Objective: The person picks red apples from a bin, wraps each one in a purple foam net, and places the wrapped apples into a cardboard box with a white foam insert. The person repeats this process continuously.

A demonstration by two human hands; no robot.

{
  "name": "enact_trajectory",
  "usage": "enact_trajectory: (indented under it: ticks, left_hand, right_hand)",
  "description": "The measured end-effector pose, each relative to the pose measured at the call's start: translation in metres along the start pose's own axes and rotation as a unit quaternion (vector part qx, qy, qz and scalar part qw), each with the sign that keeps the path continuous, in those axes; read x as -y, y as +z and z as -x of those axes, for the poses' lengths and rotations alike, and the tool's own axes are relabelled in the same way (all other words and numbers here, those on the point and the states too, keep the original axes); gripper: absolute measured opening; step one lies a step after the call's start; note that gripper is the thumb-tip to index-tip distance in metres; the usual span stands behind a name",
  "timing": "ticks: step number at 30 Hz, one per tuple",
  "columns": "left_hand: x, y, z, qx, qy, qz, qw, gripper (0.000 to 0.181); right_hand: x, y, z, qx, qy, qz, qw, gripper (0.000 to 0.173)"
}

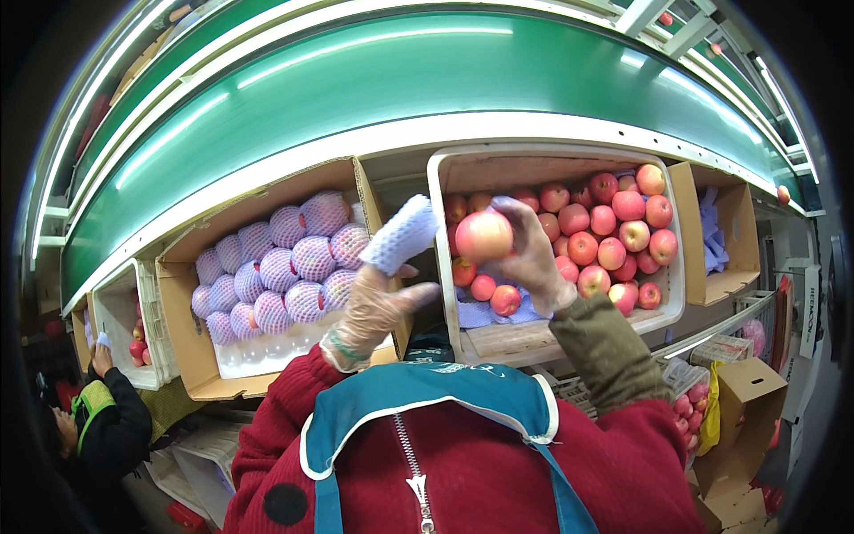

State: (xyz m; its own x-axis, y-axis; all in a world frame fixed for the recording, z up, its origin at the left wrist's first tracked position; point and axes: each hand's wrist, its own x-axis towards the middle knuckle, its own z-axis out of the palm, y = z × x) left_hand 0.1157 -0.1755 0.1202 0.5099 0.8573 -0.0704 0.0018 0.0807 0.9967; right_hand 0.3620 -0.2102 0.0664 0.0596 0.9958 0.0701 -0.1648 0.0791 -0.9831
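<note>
My left hand (377,310), in a clear thin glove, has a white foam net sleeve (401,235) over its raised fingers; the thumb stands apart. My right hand (534,257) holds a pink-yellow apple (484,236) above the left part of a white plastic crate (675,280). Loose red apples (611,253) fill much of that crate, with foam nets (482,314) under some of them. To the left, a cardboard box (175,294) holds rows of apples in foam nets (277,267), on a white moulded tray (267,354) with bare hollows along its near edge.
A green conveyor belt (400,73) with a white rail runs behind the boxes. A cardboard box with foam nets (712,233) stands right of the crate. Another person (110,407) works at far left beside a crate (127,320). Bagged apples (690,414) and an open carton (744,414) lie lower right.
</note>
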Motion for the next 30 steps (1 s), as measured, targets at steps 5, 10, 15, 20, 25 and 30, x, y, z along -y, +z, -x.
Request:
enact_trajectory:
  ticks: [5,10,15,20,25,30]
  left_hand:
    - [-0.008,0.030,-0.007,0.066,0.217,-0.084,0.970,0.086]
    - [-0.027,0.023,0.003,0.059,0.297,-0.166,0.939,0.086]
    - [-0.040,0.011,0.013,0.055,0.328,-0.176,0.927,0.086]
    - [-0.050,-0.008,0.023,0.049,0.344,-0.209,0.914,0.077]
    - [-0.042,-0.023,0.044,0.089,0.220,-0.011,0.971,0.067]
    - [-0.029,-0.036,0.063,0.140,-0.005,0.233,0.962,0.081]
  right_hand:
    - [0.048,0.037,0.022,0.062,-0.277,0.207,0.936,0.076]
    - [0.061,0.051,0.034,0.013,-0.351,0.307,0.885,0.074]
    - [0.063,0.064,0.040,0.026,-0.391,0.312,0.865,0.072]
    - [0.069,0.070,0.035,0.113,-0.252,0.222,0.935,0.072]
    - [0.066,0.087,0.005,0.080,0.083,-0.163,0.980,0.055]
    - [0.024,0.108,0.008,0.309,0.076,0.112,0.941,0.056]
